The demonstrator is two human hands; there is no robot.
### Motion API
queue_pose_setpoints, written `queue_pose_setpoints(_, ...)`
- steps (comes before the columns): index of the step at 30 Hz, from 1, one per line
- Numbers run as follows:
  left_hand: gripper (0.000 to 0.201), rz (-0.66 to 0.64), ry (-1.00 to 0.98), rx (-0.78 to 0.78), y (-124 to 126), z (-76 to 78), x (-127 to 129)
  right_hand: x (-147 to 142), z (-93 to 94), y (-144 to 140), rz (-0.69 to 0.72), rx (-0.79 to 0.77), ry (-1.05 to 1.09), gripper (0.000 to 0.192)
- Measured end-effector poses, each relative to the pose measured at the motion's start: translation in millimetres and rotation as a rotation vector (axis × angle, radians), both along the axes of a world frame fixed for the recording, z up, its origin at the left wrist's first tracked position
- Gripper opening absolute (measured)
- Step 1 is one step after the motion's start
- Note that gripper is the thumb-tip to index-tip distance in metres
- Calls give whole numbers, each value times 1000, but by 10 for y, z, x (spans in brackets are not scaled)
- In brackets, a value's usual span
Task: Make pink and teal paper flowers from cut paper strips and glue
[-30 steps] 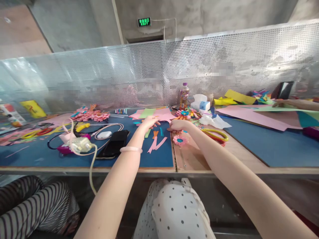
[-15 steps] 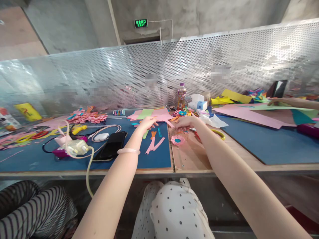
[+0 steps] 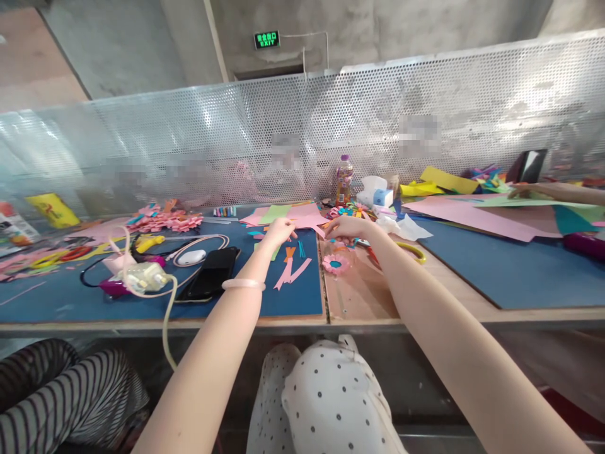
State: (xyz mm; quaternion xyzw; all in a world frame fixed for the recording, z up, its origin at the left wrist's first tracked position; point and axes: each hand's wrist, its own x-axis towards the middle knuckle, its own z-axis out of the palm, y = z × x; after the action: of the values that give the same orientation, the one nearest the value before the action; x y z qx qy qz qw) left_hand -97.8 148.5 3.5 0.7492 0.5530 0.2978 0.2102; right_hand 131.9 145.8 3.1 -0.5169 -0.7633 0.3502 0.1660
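Two hands over bench (image 3: 359,302) | left hand (image 3: 278,231) fingers loosely spread, touching pink paper sheets (image 3: 302,219) | right hand (image 3: 347,228) curled, grip unclear | pink paper flower with teal centre (image 3: 335,265) just beside

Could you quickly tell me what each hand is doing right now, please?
Left hand: fingers curled over the paper strips; any grip cannot be told.
Right hand: curled above the paper flower; cannot tell.

Shared craft workroom, not a home. Long desk (image 3: 359,302) with blue mats, perforated metal divider (image 3: 425,120) running along the back, bare concrete walls, green exit sign (image 3: 266,40) overhead. Coloured paper sheets (image 3: 477,217), paper flowers (image 3: 163,221), cut strips (image 3: 289,271) all over. Another person's striped sleeve (image 3: 66,391) at the next seat.
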Motion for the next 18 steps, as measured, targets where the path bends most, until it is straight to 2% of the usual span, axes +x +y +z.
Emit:
queue_pose_setpoints(7,17,-160,185,130,-33,23,12,-227,-12,-74,136,20,46,23)
queue_pose_setpoints(13,17,-243,275,70,-9,23,-37,-348,-104,-70,127,140,59,18)
queue_pose_setpoints(18,16,-264,287,55,-20,33,-27,-467,-154,-75,142,212,45,18)
